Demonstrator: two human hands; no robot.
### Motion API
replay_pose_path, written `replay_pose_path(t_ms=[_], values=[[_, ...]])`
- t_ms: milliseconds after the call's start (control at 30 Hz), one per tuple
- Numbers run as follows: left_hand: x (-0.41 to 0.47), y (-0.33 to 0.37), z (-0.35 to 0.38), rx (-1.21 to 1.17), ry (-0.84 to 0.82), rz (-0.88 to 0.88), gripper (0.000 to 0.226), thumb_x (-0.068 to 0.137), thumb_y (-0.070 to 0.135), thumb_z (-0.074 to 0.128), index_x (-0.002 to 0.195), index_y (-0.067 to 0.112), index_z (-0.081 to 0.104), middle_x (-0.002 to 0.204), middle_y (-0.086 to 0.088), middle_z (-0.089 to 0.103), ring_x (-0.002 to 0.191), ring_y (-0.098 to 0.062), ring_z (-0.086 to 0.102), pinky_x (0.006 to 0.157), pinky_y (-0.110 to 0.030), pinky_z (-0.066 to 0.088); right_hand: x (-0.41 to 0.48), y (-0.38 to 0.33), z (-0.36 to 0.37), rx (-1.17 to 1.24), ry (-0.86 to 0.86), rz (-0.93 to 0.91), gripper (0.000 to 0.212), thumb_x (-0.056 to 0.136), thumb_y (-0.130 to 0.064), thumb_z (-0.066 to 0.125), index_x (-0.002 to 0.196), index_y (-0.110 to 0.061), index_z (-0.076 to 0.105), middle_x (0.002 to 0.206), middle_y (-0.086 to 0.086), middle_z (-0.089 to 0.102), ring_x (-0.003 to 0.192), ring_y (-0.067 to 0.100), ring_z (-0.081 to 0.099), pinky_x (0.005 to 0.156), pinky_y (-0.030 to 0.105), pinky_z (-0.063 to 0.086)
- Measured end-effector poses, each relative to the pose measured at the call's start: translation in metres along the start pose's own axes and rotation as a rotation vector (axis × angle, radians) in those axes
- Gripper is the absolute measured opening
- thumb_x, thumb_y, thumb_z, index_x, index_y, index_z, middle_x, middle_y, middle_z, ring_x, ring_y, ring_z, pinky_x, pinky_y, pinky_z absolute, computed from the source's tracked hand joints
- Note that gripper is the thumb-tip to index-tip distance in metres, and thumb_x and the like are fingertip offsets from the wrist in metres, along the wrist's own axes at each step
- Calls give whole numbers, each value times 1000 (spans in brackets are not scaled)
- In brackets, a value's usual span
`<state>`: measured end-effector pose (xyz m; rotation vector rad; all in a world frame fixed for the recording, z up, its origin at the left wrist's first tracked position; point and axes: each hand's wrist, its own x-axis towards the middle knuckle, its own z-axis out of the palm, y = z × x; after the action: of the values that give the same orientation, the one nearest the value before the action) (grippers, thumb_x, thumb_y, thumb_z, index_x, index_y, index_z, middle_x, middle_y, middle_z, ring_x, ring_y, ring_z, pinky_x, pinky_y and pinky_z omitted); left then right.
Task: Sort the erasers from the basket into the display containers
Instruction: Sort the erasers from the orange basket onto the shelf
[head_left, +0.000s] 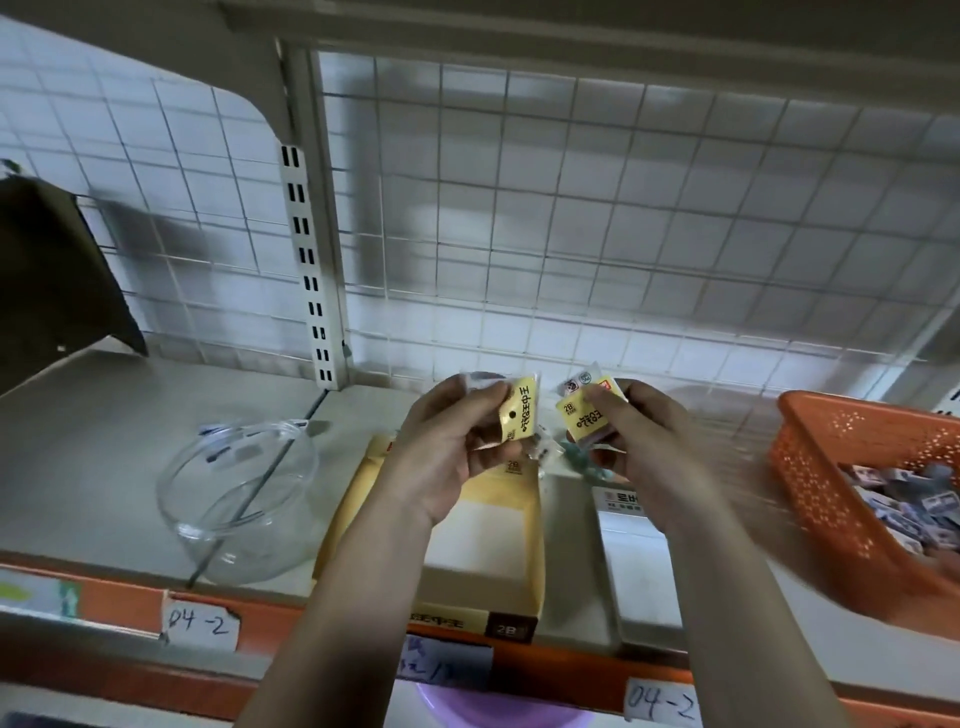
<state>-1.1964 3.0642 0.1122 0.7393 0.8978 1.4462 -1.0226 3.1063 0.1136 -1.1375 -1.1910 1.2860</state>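
Left grip (457, 447), right grip (641, 441) — pinching erasers (519, 413).

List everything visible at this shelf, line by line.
Eraser packets: two, yellow; left packet and right packet, held above the boxes.
Small erasers: many, white and blue, inside the basket.
Basket: one, orange, shelf right.
Yellow display box: one, shelf centre, below the hands.
White display box: one, right of the yellow box.
Bowl: one, clear, shelf left.
Wire grid: one, white, behind the shelf.
04-2 labels: two, white, on the orange front edge.
Left hand: pinches the left packet.
Right hand: pinches the right packet.
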Motion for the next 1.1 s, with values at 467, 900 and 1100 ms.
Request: replay_pose_path(t_ms=[467,900,1100], values=[[14,15,-35,-179,-5,42,20,79,15,67,63,5,74,85,-10,73,80,-24,67,74,-31,61,-2,13,31,-22,3,-25,12,94,-16,60,97,-7,67,72,3,70,62,13,64,55,24,51],[28,76,-65,279,-81,161,54,63,-3,73,115,9,65,89,-2,66,71,-10,68,61,-18,52,15,20,31,-122,-130,-94,19,79,-4,73,98,-4,73,83,11,71,68,16,58,55,15,44],[43,94,-81,467,-61,88,43,54,11,77,96,16,71,75,4,58,69,-13,60,54,-19,42,26,16,38,-224,-118,-78,17,80,3,72,93,-8,71,80,11,68,53,11,57,50,18,43]])
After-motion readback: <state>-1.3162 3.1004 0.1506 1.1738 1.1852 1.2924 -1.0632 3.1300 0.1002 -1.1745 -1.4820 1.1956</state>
